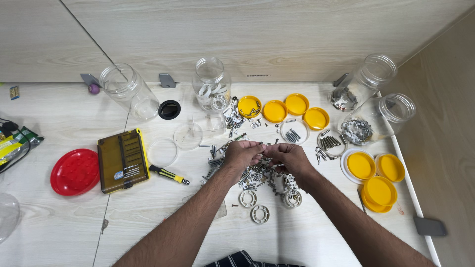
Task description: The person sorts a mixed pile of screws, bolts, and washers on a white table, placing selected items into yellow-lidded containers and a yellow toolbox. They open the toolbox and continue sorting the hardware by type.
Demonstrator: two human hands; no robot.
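Hands meet over the screw pile (247, 175) at mid-bench: left hand (242, 153) and right hand (292, 157), fingertips pinched together on something too small to make out, maybe a screw. Bearing rings (260, 214) lie nearer; yellow lids (274, 111) farther off
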